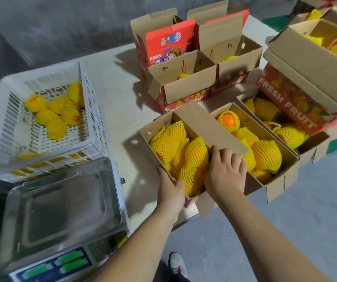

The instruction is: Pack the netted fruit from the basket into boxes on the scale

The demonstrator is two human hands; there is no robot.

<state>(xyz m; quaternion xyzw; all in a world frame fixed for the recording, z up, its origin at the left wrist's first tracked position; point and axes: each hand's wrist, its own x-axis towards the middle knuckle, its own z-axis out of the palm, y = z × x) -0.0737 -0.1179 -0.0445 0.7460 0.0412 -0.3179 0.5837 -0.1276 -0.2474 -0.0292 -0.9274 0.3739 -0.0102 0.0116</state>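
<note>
The scale point(61, 216) sits nearest on the left, nothing on its pan, with the basket point(41, 110) just behind it holding a few netted fruit point(56, 113). To the right lies a full open box point(214, 155); the left hand point(171, 192) is on its near corner, the right hand point(226, 169) on its middle flap. Two open boxes point(194, 64) stand behind it, and stacked boxes point(298, 94) sit at far right.

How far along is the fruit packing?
Done: the near box is full of netted fruit, off the scale, whose pan holds nothing. In hand: left hand grips that box's edge; right hand touches its flap. Left: several fruit in the basket; back boxes look nearly empty.
</note>
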